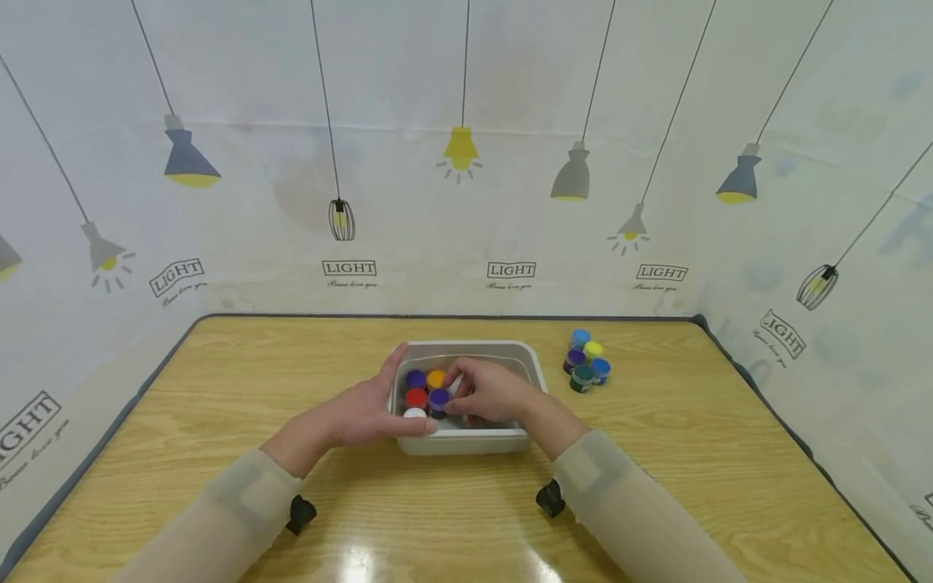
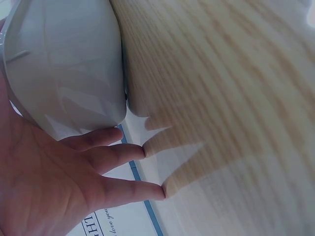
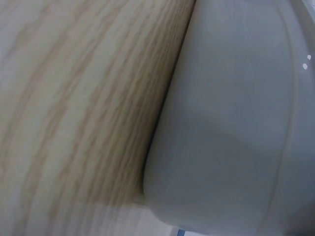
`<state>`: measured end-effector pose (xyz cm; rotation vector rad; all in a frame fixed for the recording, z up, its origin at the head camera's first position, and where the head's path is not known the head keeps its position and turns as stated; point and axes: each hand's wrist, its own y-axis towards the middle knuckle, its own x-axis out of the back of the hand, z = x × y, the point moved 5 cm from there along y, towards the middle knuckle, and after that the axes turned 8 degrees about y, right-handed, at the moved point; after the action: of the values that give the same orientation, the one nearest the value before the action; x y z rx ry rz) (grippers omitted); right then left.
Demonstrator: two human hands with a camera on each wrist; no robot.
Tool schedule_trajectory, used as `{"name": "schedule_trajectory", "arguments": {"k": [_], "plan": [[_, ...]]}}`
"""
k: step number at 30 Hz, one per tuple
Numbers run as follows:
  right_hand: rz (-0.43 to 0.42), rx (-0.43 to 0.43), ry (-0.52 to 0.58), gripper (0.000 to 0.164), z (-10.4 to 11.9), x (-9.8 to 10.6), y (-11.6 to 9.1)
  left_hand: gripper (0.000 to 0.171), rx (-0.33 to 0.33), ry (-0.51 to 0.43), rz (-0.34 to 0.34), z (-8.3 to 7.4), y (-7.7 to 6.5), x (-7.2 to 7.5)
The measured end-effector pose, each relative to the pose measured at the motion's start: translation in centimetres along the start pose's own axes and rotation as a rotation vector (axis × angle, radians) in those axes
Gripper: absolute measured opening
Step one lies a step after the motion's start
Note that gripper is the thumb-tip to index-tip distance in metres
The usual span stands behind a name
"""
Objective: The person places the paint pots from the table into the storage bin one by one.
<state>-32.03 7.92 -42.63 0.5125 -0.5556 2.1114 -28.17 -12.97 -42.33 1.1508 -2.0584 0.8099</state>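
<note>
In the head view a white plastic bin [image 1: 466, 444] stands on the table. My left hand [image 1: 364, 409] is at its left end, thumb straight along the front rim. In the left wrist view that hand's other fingers spread straight beside the bin wall, tips at the tabletop. My right hand [image 1: 488, 393] reaches inside the bin, thumb and index finger pinching a purple-lidded paint jar [image 1: 439, 398]. Around it sit jars with a purple lid [image 1: 415, 380], an orange lid [image 1: 436, 379], a red lid [image 1: 416, 397] and a white lid [image 1: 415, 413]. The right wrist view shows only bin wall and table.
Right of the bin, several paint jars stand grouped: light blue [image 1: 580, 338], yellow [image 1: 594, 350], purple [image 1: 574, 360], blue [image 1: 601, 371] and dark green [image 1: 581, 378]. The wooden table [image 1: 291, 356] has a dark edge, with lamp-printed sheeting [image 1: 408, 186] behind and at both sides.
</note>
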Motion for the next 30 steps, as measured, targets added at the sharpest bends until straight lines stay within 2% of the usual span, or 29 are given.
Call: {"name": "schedule_trajectory", "arguments": {"k": [10, 15, 18, 23, 30], "plan": [[-0.032, 0.070, -0.024, 0.025, 0.7, 0.4, 0.0, 0.138, 0.000, 0.023, -0.012, 0.0, -0.1, 0.4], [-0.077, 0.090, -0.015, 0.023, 0.9, 0.6, 0.0, 0.138, -0.002, 0.023, -0.010, 0.1, -0.2, 0.4], [-0.101, 0.097, 0.032, 0.022, 1.0, 0.8, -0.1, 0.138, -0.002, 0.021, -0.005, 0.2, -0.2, 0.3], [-0.107, 0.096, 0.176, 0.024, 0.8, 1.5, -0.4, 0.138, 0.007, 0.011, 0.007, 0.1, -0.2, 0.1], [-0.173, 0.137, 0.230, 0.030, 1.0, 4.4, -1.9, 0.138, -0.004, 0.008, -0.001, 0.1, 0.0, 0.0]]}}
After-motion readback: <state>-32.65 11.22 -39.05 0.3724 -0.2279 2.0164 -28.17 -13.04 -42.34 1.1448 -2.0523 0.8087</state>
